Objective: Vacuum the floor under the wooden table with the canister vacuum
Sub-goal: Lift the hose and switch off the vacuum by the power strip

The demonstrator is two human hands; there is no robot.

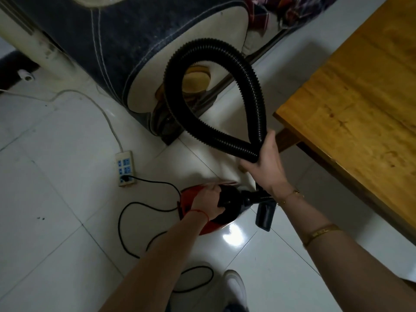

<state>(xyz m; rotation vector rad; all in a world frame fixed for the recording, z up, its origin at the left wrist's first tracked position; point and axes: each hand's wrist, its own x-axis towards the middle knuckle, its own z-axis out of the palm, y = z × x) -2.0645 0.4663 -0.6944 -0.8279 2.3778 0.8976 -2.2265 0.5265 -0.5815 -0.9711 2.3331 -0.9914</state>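
On the tiled floor by my feet sits the canister vacuum (203, 210), my left hand (208, 204) gripping its top; my right hand (262, 164) holds the looped hose (252, 86) beside the wooden surface (360, 97). I reckon the slack power cord (126, 221) could snag my shoe (235, 287)

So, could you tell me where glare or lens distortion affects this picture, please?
Head view: a bright glare patch on the glossy floor beside the vacuum; wide-angle bending curves the table edge and tile lines; the upper left corner lies in dim shadow.
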